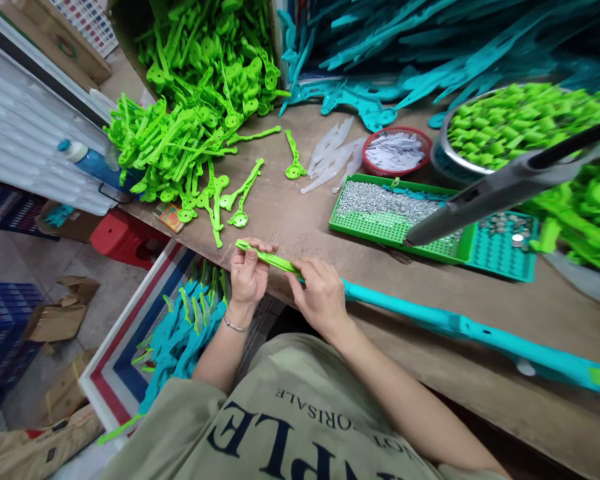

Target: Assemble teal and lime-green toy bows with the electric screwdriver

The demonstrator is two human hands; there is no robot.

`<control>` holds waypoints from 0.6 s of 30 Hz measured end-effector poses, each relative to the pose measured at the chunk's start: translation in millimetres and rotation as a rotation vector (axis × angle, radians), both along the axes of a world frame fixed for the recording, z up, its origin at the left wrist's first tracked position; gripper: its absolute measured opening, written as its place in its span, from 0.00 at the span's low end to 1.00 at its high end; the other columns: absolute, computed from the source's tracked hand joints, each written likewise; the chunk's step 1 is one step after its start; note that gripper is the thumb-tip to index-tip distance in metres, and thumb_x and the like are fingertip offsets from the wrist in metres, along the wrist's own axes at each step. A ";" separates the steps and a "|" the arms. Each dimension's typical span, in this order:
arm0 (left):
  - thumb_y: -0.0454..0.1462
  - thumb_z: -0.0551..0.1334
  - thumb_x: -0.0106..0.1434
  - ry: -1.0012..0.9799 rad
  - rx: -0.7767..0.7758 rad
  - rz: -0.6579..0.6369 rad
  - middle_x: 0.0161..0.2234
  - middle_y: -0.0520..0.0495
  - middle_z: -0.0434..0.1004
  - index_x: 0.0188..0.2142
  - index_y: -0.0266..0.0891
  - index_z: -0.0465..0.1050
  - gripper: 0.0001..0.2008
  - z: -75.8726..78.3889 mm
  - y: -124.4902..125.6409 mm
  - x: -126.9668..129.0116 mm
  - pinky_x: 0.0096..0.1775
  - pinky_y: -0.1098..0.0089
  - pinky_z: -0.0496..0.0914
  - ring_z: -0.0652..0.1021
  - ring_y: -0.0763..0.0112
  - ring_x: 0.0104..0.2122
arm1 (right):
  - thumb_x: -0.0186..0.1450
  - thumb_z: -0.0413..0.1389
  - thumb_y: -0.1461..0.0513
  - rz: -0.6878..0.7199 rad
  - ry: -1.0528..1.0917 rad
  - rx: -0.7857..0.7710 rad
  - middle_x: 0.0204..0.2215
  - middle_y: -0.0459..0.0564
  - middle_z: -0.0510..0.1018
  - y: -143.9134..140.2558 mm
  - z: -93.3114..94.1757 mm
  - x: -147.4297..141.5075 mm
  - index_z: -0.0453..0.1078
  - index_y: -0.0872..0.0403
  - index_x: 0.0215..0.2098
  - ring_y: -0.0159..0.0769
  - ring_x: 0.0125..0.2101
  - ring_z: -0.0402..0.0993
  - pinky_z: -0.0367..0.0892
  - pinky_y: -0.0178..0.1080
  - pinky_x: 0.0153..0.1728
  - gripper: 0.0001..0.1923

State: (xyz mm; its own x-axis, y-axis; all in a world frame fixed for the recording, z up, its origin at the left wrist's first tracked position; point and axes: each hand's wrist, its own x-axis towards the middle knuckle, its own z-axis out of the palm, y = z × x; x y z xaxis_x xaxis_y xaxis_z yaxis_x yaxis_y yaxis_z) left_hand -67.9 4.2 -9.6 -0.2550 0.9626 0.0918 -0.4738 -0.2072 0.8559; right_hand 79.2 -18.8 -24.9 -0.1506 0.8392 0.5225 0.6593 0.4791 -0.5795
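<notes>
A slim lime-green plastic piece [275, 260] spans the gap between my two hands over the table's near edge. My left hand [250, 275] is closed around its left end, fingers curled behind and thumb in front. At its right end, my right hand [321, 293] pinches the spot where the green meets a long teal plastic part [405, 305]. That teal part runs from under my right hand to the right edge of view, along the table's front. My fingers hide how the two pieces join.
Lime-green pieces [165, 147] heap at the back left. A green tray [375, 223] of small metal pieces, a red basket [397, 150] and a metal bowl [450, 143] stand right of centre. A grey rod-shaped tool [470, 193] slants over the tray. Below left, a crate [115, 360] holds teal-and-green pieces.
</notes>
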 end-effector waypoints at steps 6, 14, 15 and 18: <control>0.46 0.77 0.57 -0.055 -0.024 0.033 0.31 0.56 0.72 0.35 0.43 0.75 0.16 -3.2 -1.1 4.7 0.55 0.60 0.76 0.76 0.77 0.33 | 0.74 0.52 0.62 -0.013 -0.105 0.054 0.31 0.53 0.81 0.1 -2.6 -2.3 0.77 0.56 0.41 0.41 0.32 0.71 0.61 0.43 0.35 0.11; 0.52 0.76 0.55 0.000 -0.053 0.008 0.36 0.53 0.79 0.42 0.45 0.77 0.21 -13.4 -0.5 5.4 0.56 0.58 0.76 0.81 0.71 0.38 | 0.72 0.54 0.63 0.043 -0.007 -0.041 0.37 0.57 0.82 6.0 -5.4 -4.6 0.77 0.56 0.45 0.44 0.37 0.75 0.68 0.45 0.39 0.11; 0.53 0.76 0.54 0.022 -0.067 -0.010 0.39 0.50 0.81 0.45 0.45 0.77 0.24 -16.9 -2.1 9.2 0.55 0.60 0.76 0.81 0.69 0.41 | 0.72 0.53 0.64 0.056 0.023 -0.060 0.40 0.59 0.82 7.0 -2.5 -5.6 0.77 0.57 0.47 0.45 0.40 0.76 0.71 0.47 0.42 0.11; 0.56 0.76 0.53 0.159 -0.160 -0.027 0.43 0.47 0.83 0.49 0.44 0.76 0.30 -28.2 -8.6 23.7 0.48 0.67 0.77 0.82 0.67 0.43 | 0.69 0.51 0.67 0.113 0.118 -0.061 0.52 0.63 0.79 5.1 11.6 -3.3 0.72 0.59 0.56 0.46 0.53 0.74 0.72 0.49 0.55 0.19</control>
